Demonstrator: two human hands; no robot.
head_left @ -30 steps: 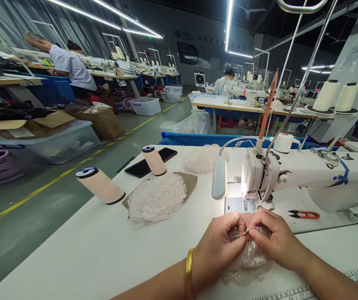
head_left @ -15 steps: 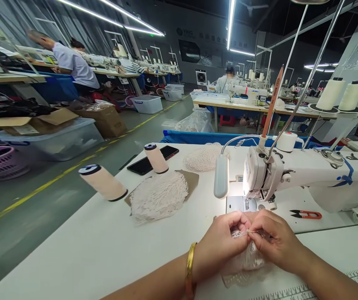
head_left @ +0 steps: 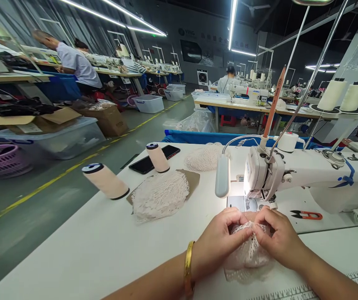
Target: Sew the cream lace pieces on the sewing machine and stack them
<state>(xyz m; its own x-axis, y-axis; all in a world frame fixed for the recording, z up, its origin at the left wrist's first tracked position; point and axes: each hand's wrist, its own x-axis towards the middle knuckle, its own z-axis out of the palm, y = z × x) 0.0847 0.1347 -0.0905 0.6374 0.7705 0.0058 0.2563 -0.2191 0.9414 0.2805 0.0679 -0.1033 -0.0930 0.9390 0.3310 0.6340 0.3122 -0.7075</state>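
Observation:
Both hands pinch the upper edge of a piece of white lace (head_left: 250, 252) just in front of the sewing machine (head_left: 263, 175). My left hand (head_left: 224, 233), with a gold bangle at its wrist, grips the lace between thumb and fingers. Close beside it, my right hand (head_left: 279, 235) holds the same edge, the thumb tips nearly meeting. The lace hangs bunched below the fingers, its lower part on the white table (head_left: 154, 254). Behind the hands is the machine's needle area, lit by a small lamp (head_left: 222, 176).
Red thread snips (head_left: 307, 215) lie right of the needle area. A ruler (head_left: 294, 292) runs along the near right. To the left are a lace stack (head_left: 162, 196), two thread cones (head_left: 105, 181) (head_left: 157, 157) and a phone (head_left: 141, 165). More lace (head_left: 202, 157) lies farther back.
The fingers have shifted their hold along the lace edge, and more of the lace now shows between and below the hands. The camera view has moved slightly.

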